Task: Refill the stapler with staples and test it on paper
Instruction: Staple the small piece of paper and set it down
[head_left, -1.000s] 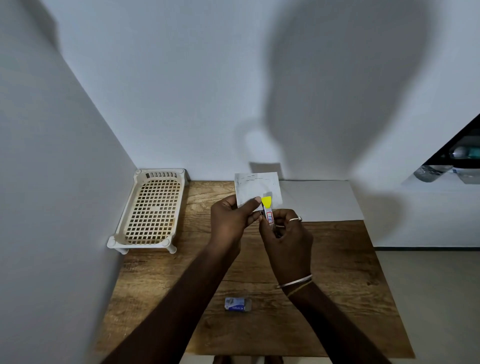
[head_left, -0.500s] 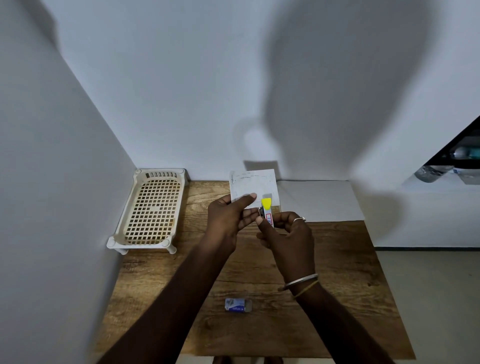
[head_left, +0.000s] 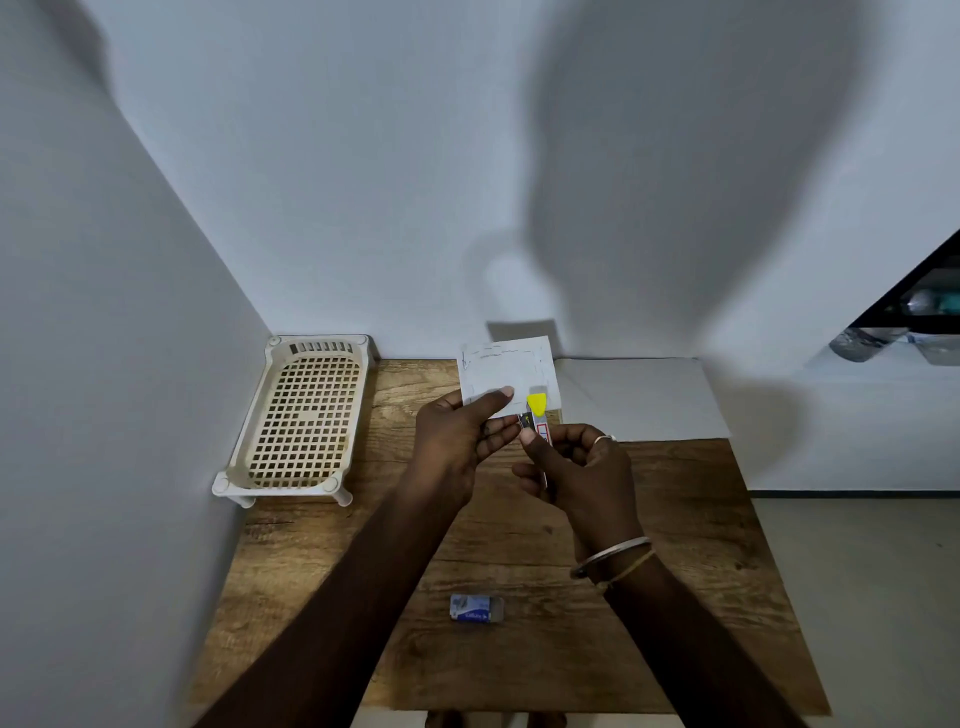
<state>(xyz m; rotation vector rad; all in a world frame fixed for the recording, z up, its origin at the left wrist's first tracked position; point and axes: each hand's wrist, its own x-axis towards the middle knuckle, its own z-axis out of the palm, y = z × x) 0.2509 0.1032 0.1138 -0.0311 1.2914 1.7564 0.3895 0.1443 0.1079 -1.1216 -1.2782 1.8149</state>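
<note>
A small white sheet of paper (head_left: 506, 371) is held upright above the wooden table (head_left: 675, 545), pinched by my left hand (head_left: 457, 441) at its lower edge. My right hand (head_left: 582, 467) is closed around a small stapler (head_left: 537, 415) with a yellow tip, whose jaws sit over the paper's lower right corner. A small blue staple box (head_left: 476, 608) lies on the table near the front edge, between my forearms.
A cream plastic lattice tray (head_left: 301, 421) on short legs stands at the table's back left against the wall. A larger white sheet (head_left: 644, 400) lies flat at the back right. Walls close the left and back sides.
The paper and both hands have shifted slightly left and lower, and the paper has tilted a little; the stapler stays on its lower right corner.
</note>
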